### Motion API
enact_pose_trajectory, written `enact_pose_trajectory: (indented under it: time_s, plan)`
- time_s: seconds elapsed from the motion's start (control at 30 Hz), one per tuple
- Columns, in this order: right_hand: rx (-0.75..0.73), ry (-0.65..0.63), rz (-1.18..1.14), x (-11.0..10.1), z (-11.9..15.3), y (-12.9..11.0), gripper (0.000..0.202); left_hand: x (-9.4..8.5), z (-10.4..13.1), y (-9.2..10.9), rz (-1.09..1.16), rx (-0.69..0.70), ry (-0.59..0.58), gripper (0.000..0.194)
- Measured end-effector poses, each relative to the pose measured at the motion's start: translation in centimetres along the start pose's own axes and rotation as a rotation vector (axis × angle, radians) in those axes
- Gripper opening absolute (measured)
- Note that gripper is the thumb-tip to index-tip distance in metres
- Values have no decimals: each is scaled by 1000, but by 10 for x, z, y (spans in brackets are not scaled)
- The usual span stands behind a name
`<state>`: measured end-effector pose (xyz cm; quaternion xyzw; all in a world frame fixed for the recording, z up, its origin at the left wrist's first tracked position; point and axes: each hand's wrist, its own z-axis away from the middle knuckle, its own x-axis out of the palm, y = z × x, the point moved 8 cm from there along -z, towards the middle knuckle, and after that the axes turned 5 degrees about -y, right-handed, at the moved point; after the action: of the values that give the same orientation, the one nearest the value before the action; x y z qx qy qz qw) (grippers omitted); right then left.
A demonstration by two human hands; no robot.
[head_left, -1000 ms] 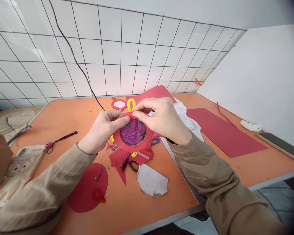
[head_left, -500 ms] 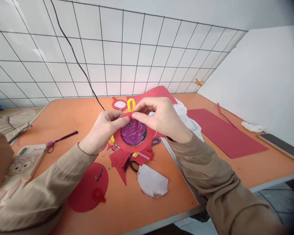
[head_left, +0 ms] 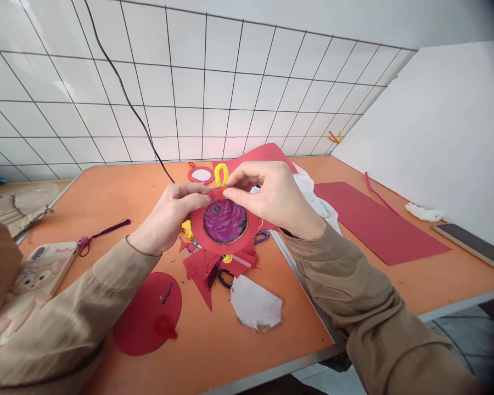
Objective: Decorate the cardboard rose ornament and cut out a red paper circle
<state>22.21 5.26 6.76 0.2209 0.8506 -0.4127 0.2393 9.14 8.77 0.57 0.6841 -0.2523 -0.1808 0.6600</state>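
Observation:
A round red ornament (head_left: pixel 197 231) with a purple flower picture (head_left: pixel 225 221) in its middle is held up over the table. My left hand (head_left: pixel 164 216) pinches its upper left rim between thumb and fingers. At the top rim, beside a yellow loop (head_left: pixel 221 174), the thumb and fingers of my right hand (head_left: pixel 271 195) are pressed together on it. From the bottom hangs a dark tassel (head_left: pixel 213 272) below a yellow piece. Red paper scraps (head_left: pixel 200 274) lie beneath the ornament.
Scissors with black handles (head_left: pixel 225 278) and a white card piece (head_left: pixel 256 303) lie nearer me. Left are a red disc (head_left: pixel 144 318), a phone (head_left: pixel 45 269) and cardboard (head_left: pixel 0 263). A red sheet (head_left: pixel 379 222) and a dark flat object (head_left: pixel 473 247) lie right.
My left thumb has slid left along the rim, showing more of the ornament's top. My right hand has barely moved and keeps its pinch.

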Motion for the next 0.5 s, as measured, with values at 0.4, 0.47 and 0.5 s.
enact_pose_trajectory:
  time_s: [0.4,0.47,0.5]
  plan:
    - [-1,20,-12,1,-1,2,5,-3,-2,-1,53,-18,40,13]
    - [-19,38,-1,1,-1,1,7,-3,-2,-1,39,-21,42,13]
    - [-29,48,2,2,-1,0,9,-3,-2,-1,32,-22,44,13]
